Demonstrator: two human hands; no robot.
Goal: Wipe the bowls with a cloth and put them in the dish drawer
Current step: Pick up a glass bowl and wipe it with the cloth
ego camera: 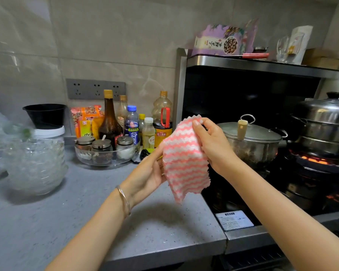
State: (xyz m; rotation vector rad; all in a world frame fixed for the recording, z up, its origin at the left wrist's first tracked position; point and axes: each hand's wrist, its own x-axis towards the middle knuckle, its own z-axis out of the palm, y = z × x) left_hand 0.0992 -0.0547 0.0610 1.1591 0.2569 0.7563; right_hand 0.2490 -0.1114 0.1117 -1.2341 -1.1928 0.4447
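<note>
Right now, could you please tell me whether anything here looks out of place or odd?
Yes: the cloth, held by the left hand and right hand, hangs near the cooktop while a flame glows under the steamer. Nothing looks spilled.

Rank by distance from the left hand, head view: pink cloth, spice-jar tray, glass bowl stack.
1. pink cloth: held in the left hand, on its right side.
2. spice-jar tray: behind and left, on the counter.
3. glass bowl stack: far left on the counter.
</note>
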